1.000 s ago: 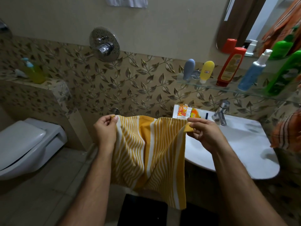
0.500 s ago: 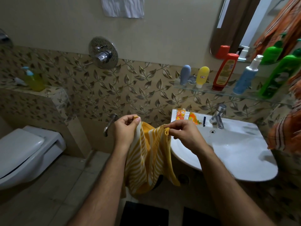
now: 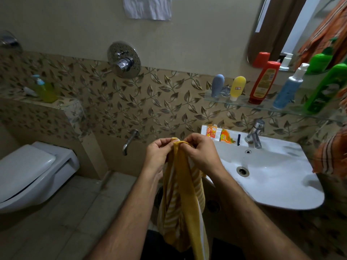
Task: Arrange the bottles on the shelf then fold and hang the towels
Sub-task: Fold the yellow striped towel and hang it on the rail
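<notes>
A yellow towel with white stripes (image 3: 180,199) hangs folded in half in front of me. My left hand (image 3: 158,155) and my right hand (image 3: 200,152) pinch its two top corners together, touching each other. On the glass shelf (image 3: 262,108) at the right stand a grey-blue bottle (image 3: 217,85), a yellow bottle (image 3: 237,87), a red bottle (image 3: 263,82), a blue bottle with a white pump (image 3: 290,89) and a green bottle (image 3: 327,89). An orange striped towel (image 3: 331,156) hangs at the right edge.
A white sink (image 3: 281,184) with a chrome tap (image 3: 255,134) sits below the shelf, with sachets (image 3: 217,133) on its back rim. A white toilet (image 3: 32,173) is at the left. A white cloth (image 3: 147,7) hangs high on the wall. A mirror (image 3: 293,29) is above the shelf.
My hands came together, bringing the towel's two top corners to meet, so the spread towel now hangs folded in half. The view has shifted slightly.
</notes>
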The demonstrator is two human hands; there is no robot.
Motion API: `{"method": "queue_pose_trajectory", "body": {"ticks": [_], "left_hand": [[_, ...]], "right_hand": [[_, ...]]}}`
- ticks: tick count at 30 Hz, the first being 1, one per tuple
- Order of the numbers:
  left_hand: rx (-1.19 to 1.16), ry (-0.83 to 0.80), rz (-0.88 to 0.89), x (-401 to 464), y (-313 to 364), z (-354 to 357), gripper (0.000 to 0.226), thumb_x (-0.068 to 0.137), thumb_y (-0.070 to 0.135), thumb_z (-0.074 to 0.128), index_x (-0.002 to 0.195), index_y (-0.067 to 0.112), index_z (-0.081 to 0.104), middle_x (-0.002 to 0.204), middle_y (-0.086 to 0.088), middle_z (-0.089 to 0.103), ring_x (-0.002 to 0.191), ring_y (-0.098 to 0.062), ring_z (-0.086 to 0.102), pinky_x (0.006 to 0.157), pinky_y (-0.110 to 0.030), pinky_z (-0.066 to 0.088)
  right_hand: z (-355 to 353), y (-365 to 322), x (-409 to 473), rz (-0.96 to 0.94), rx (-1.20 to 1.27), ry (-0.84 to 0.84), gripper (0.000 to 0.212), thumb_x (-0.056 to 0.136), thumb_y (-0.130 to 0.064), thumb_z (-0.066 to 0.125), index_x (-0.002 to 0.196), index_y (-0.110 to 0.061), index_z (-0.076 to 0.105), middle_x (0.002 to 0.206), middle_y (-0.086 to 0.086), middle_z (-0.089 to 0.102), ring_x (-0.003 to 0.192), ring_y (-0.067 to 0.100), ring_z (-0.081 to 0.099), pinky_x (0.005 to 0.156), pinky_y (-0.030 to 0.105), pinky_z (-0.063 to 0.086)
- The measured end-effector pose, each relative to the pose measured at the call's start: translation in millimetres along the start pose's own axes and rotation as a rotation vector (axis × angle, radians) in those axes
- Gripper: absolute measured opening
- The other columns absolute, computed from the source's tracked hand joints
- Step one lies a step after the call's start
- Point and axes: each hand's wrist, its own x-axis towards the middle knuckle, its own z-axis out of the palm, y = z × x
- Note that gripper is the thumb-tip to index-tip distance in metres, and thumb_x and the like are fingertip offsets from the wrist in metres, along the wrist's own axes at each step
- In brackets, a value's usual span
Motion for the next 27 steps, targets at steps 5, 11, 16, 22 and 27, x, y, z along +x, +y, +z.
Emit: {"method": "queue_pose_trajectory", "body": {"ticks": [5, 11, 16, 22, 27], "left_hand": [[-0.139, -0.022, -0.100, -8.4, 1.0, 3.5, 0.004, 0.083, 0.007, 0.068, 0.086, 0.008, 0.066, 0.066, -0.004, 0.071, 0.056, -0.011, 0.066, 0.049, -0.022, 0.053], [-0.153, -0.070, -0.130, -11.2, -2.2, 1.5, 0.003, 0.086, 0.013, 0.067, 0.085, 0.011, 0.065, 0.068, -0.004, 0.069, 0.058, -0.012, 0.065, 0.050, -0.022, 0.053], [-0.106, -0.149, -0.030, -15.8, -0.7, 0.8, 0.011, 0.080, 0.012, 0.069, 0.089, 0.009, 0.064, 0.068, 0.000, 0.071, 0.058, -0.007, 0.066, 0.052, -0.018, 0.051], [0.011, -0.165, 0.106, -9.0, 11.7, -5.7, 0.012, 0.085, -0.003, 0.064, 0.091, 0.007, 0.065, 0.079, -0.003, 0.073, 0.071, -0.009, 0.069, 0.061, -0.018, 0.054], [0.120, -0.151, 0.191, 8.1, 28.1, -26.5, 0.014, 0.088, 0.002, 0.063, 0.094, 0.014, 0.065, 0.084, 0.001, 0.071, 0.077, -0.006, 0.066, 0.067, -0.018, 0.052]], "right_hand": [[5.0, 2.3, -4.5, 0.042, 0.085, 0.038, 0.010, 0.085, -0.027, 0.074, 0.082, -0.019, 0.070, 0.073, -0.007, 0.065, 0.071, 0.007, 0.060, 0.060, 0.020, 0.048], [13.9, 3.9, -9.1, 0.085, 0.127, 0.088, 0.015, 0.086, -0.028, 0.072, 0.081, -0.014, 0.068, 0.069, -0.005, 0.063, 0.065, 0.006, 0.056, 0.057, 0.022, 0.047], [15.1, 4.0, -8.0, 0.093, 0.129, 0.131, 0.014, 0.085, -0.027, 0.070, 0.079, -0.015, 0.065, 0.070, -0.002, 0.065, 0.067, 0.011, 0.060, 0.062, 0.033, 0.052], [7.2, -1.4, -2.0, 0.034, 0.220, -0.052, 0.018, 0.087, -0.025, 0.074, 0.085, -0.009, 0.066, 0.073, 0.007, 0.068, 0.066, 0.011, 0.061, 0.060, 0.032, 0.051], [-14.9, 1.8, 1.5, 0.052, 0.148, -0.420, 0.038, 0.087, -0.048, 0.067, 0.075, -0.012, 0.063, 0.064, -0.001, 0.053, 0.059, 0.011, 0.049, 0.054, 0.025, 0.038]]}}
